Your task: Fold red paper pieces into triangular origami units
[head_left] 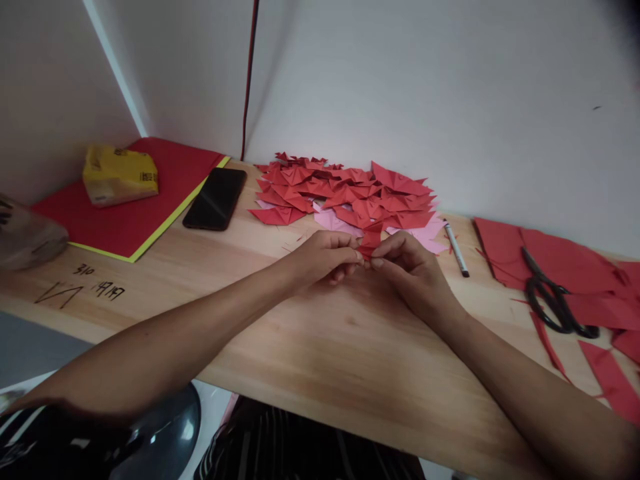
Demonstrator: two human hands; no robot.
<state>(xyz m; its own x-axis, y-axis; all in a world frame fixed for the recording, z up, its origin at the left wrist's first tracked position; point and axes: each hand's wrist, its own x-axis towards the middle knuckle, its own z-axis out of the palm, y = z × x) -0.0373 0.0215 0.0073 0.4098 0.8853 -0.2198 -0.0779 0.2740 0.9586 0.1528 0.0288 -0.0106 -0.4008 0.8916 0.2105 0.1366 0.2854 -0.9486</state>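
Between my two hands is a small piece of folded red paper (371, 240), just above the wooden table. My left hand (333, 257) pinches its left side, thumb and fingers closed. On the right side, the thumb and forefinger of my right hand (413, 267) grip the same paper. The fingers hide part of the folds. Right behind the hands lies a heap of folded red paper pieces (350, 193) with pointed corners, and some pink folded paper (335, 220) shows beneath them.
A white marker (456, 248) lies right of the heap. Black-handled scissors (553, 300) rest on red paper sheets (575, 260), with cut strips nearby. At left are a black phone (215, 199), a red sheet (170, 173) over yellow, and a yellow package (120, 175). A wall stands behind.
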